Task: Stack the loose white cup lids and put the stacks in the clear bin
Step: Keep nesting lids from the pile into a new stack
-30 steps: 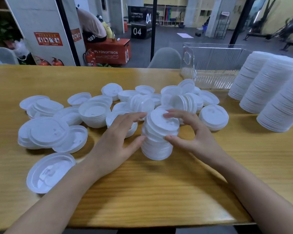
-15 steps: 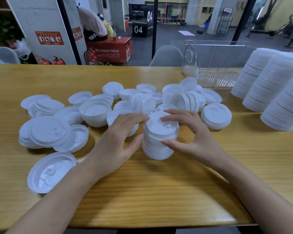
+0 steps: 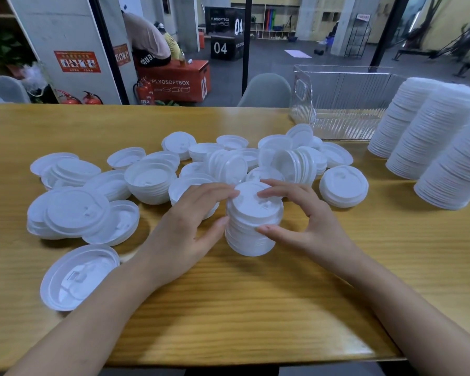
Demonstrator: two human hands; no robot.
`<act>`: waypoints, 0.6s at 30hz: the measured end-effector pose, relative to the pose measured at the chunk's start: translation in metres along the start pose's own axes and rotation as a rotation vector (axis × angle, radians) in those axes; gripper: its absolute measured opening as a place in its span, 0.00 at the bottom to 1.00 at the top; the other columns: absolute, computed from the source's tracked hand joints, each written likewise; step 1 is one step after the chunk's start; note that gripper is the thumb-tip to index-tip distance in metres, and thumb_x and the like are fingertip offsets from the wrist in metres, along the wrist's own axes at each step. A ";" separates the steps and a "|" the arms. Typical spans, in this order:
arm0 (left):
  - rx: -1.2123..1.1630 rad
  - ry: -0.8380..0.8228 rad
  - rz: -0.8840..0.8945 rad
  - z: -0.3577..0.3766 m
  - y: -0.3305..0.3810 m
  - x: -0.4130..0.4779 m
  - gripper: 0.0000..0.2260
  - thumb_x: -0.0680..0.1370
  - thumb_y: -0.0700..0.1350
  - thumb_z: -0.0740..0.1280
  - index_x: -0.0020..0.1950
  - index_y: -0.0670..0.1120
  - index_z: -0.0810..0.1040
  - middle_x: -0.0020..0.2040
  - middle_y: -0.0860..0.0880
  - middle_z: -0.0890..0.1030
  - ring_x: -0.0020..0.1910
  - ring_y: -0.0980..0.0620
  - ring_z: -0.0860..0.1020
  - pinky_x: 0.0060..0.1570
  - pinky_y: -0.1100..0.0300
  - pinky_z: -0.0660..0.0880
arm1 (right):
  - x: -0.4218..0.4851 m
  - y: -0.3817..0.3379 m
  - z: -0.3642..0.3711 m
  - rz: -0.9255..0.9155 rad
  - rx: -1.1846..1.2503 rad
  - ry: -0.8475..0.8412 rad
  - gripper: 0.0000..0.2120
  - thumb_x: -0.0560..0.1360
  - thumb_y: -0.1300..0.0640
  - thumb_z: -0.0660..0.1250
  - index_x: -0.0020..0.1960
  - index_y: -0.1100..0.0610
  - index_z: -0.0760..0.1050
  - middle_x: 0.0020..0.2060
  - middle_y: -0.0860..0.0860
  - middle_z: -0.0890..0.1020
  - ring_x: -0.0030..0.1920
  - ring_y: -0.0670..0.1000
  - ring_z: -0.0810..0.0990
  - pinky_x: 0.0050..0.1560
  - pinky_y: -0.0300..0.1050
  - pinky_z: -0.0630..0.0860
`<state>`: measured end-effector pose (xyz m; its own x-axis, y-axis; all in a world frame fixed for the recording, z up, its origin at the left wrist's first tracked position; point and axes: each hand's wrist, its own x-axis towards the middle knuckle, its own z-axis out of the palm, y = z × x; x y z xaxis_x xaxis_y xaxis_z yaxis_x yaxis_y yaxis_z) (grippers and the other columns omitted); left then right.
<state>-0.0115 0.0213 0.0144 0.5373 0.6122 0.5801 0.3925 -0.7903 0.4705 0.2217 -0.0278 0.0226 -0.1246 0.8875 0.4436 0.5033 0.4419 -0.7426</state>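
Observation:
A short stack of white cup lids (image 3: 251,223) stands on the wooden table (image 3: 255,308) in front of me. My left hand (image 3: 185,232) grips its left side, thumb low and fingers at the top rim. My right hand (image 3: 304,223) holds the right side the same way. Behind the stack lies a spread of loose white lids (image 3: 152,180), some nested, some on edge. The clear bin (image 3: 339,104) stands at the back right with nothing visible inside.
Three tall lid stacks (image 3: 429,137) lean at the right edge of the table. A single upturned lid (image 3: 76,278) lies near my left forearm. A small lid stack (image 3: 343,185) sits right of my hands. Beyond the table are a grey chair and a gym floor.
Both hands stay on the short stack, which looks a little more squared up. The view has shifted slightly; nothing else has moved.

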 end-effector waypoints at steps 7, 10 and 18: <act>-0.017 -0.006 -0.010 0.000 0.001 0.000 0.17 0.79 0.50 0.62 0.68 0.53 0.73 0.66 0.61 0.74 0.67 0.56 0.71 0.61 0.71 0.67 | 0.012 0.000 -0.028 -0.004 -0.142 0.201 0.23 0.70 0.40 0.69 0.63 0.45 0.74 0.64 0.38 0.76 0.66 0.45 0.71 0.63 0.34 0.65; -0.014 -0.006 -0.003 0.001 0.001 0.000 0.17 0.79 0.50 0.62 0.68 0.53 0.73 0.66 0.61 0.73 0.67 0.56 0.71 0.61 0.70 0.68 | 0.028 0.010 -0.043 0.171 -0.444 0.290 0.28 0.73 0.39 0.69 0.69 0.48 0.70 0.62 0.42 0.76 0.63 0.53 0.69 0.61 0.45 0.67; -0.010 -0.010 -0.006 0.000 -0.001 0.000 0.18 0.78 0.50 0.63 0.68 0.54 0.73 0.66 0.61 0.74 0.68 0.54 0.71 0.63 0.62 0.70 | 0.049 0.028 -0.036 0.278 -0.868 0.210 0.34 0.75 0.49 0.68 0.77 0.52 0.59 0.59 0.51 0.80 0.63 0.58 0.69 0.57 0.52 0.60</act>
<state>-0.0119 0.0222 0.0132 0.5423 0.6165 0.5709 0.3884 -0.7864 0.4803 0.2601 0.0231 0.0413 0.2104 0.8674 0.4509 0.9649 -0.1101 -0.2385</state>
